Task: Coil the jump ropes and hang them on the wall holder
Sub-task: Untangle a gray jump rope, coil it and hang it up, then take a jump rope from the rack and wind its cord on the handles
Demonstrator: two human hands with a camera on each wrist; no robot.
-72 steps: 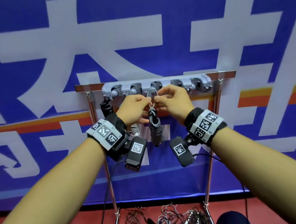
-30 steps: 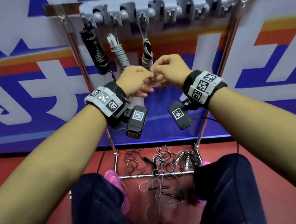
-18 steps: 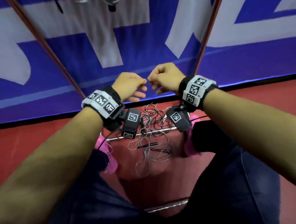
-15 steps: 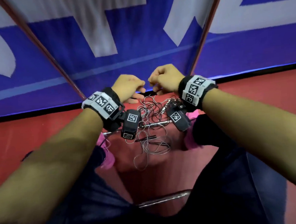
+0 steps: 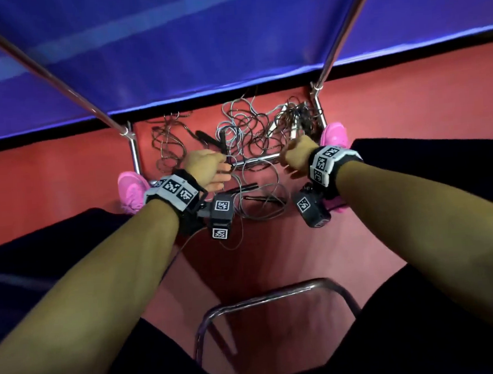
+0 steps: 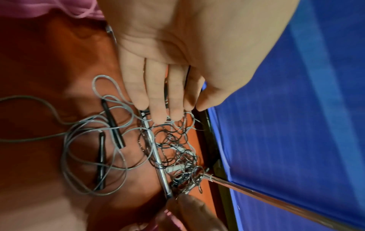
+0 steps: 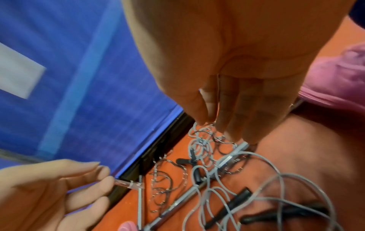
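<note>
Closest in, a metal chair bar (image 5: 276,297) fences the floor gap. Both hands have dropped from the wall holder, now out of frame, so it's next-rope time. Left hand (image 5: 206,167) is open, fingers straight over the jump ropes (image 5: 247,134) tangled on the floor. Right hand (image 5: 298,154) hangs fingers-down at the pile; pinching a strand or not, can't tell. Base bar (image 5: 258,159) runs thru the tangle, w/ rack legs (image 5: 133,153) either side and the banner (image 5: 229,42) tight behind.
</note>
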